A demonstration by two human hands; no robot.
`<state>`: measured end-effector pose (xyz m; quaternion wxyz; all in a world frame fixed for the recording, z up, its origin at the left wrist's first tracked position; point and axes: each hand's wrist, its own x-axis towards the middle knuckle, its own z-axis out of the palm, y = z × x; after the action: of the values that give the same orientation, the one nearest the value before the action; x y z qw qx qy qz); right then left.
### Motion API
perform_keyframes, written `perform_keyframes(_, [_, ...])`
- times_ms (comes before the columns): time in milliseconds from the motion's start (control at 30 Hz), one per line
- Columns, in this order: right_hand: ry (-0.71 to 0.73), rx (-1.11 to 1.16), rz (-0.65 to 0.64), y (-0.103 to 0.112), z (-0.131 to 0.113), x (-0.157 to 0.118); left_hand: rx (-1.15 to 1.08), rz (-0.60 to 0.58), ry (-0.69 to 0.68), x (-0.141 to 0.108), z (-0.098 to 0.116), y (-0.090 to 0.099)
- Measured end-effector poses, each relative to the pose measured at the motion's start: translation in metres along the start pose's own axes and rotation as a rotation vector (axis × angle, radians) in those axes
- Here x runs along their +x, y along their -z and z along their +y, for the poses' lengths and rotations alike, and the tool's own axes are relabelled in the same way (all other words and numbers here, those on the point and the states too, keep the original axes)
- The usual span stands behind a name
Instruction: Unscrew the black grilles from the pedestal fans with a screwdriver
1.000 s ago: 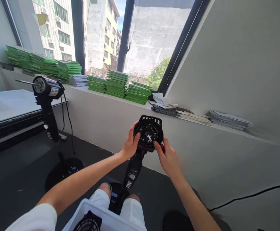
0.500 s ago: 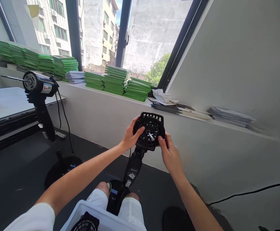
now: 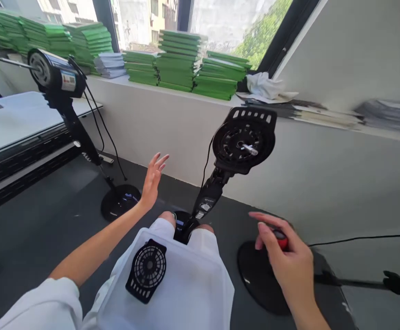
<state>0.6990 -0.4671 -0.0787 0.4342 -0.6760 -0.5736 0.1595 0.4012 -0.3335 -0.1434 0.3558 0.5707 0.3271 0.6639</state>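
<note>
Upright between my knees stands a fan stand, its black motor cover facing me with a metal shaft poking out of the middle. Neither hand touches it. My left hand is raised to the left of the stand, fingers apart and holding nothing. Low on the right, my right hand curls around a red-and-black tool handle; the rest of that tool is hidden by the hand. A black slotted cover lies in the white tray on my lap.
A second fan stand with a bare motor rises at left, by a white table. Green stacks and a white cloth line the window ledge. On the floor at right is a round black base.
Both hands have let go of the motor cover: the left drew back leftward, the right moved down and right with the red-and-black handle. My view has tilted downward, showing more of the tray.
</note>
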Motion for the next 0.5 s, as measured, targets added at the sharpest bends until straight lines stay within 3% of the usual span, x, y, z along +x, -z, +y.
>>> perform_keyframes(67, [-0.005,-0.058,-0.219,-0.020,0.023,-0.041,0.127,-0.033,0.220,-0.058,-0.018,0.042])
perform_keyframes(133, [0.075,-0.241,-0.503,-0.047,0.044,-0.078,0.259,-0.239,0.441,-0.113,-0.028,0.075])
perform_keyframes(167, [0.134,-0.358,-0.638,-0.062,0.051,-0.095,0.318,-0.359,0.505,-0.135,-0.031,0.087])
perform_keyframes(233, [0.193,-0.440,-0.778,-0.092,0.055,-0.121,0.383,-0.489,0.554,-0.166,-0.032,0.101])
perform_keyframes(300, [0.251,-0.480,-0.855,-0.120,0.049,-0.138,0.419,-0.495,0.544,-0.178,-0.031,0.106])
perform_keyframes(400, [0.383,-0.529,-0.933,-0.155,0.027,-0.149,0.434,-0.469,0.518,-0.176,-0.033,0.103])
perform_keyframes(500, [0.527,-0.556,-1.008,-0.172,0.012,-0.154,0.414,-0.477,0.493,-0.171,-0.036,0.102])
